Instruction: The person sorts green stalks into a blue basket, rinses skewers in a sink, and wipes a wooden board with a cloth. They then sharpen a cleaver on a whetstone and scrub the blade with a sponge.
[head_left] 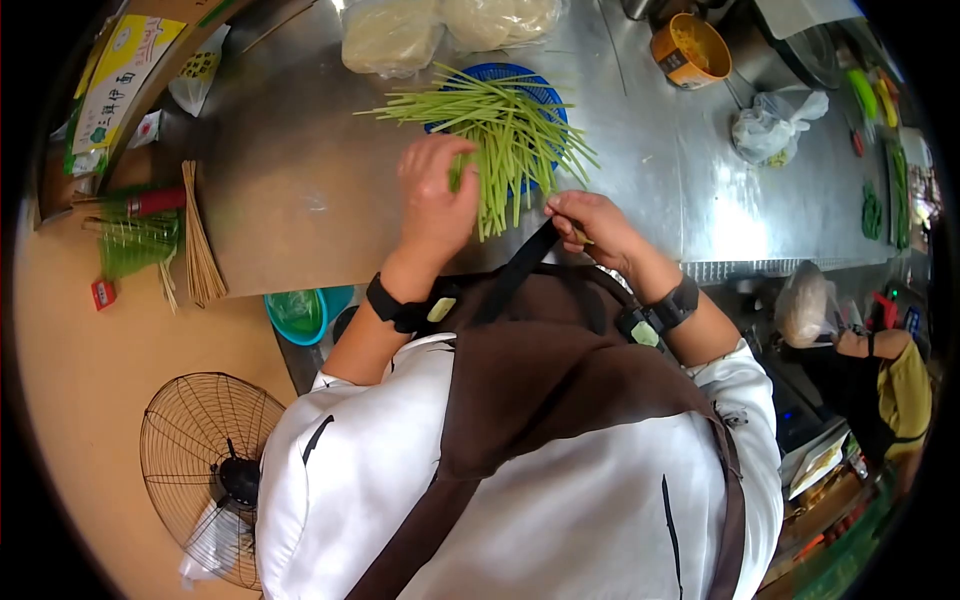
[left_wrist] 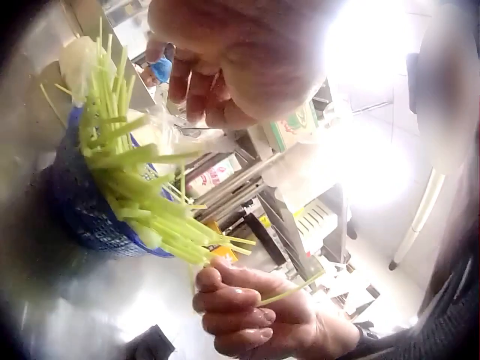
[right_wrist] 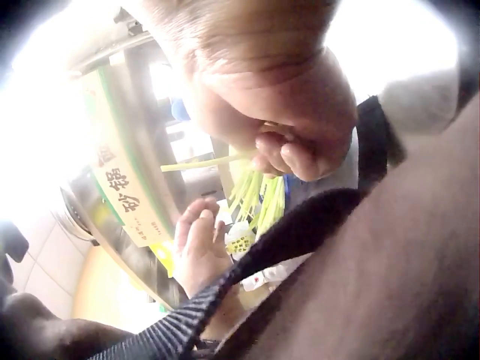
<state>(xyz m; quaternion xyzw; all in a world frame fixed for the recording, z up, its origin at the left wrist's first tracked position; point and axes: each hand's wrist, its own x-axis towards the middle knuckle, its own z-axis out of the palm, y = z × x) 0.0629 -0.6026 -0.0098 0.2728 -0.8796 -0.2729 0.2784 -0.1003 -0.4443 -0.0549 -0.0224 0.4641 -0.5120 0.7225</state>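
Green stalks (head_left: 512, 132) heaped on blue basket (left_wrist: 88, 216), upper middle of head frame. Right hand (head_left: 592, 226) pinches single stalk (left_wrist: 294, 288); left hand (head_left: 436, 190) hangs loose by the heap, holding nothing. Stalks likely light, snappable, maybe slick; pinch near an end.

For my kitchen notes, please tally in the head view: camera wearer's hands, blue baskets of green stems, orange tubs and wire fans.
Left hand and right hand: 2
Blue basket of green stems: 1
Orange tub: 1
Wire fan: 1
Total: 5
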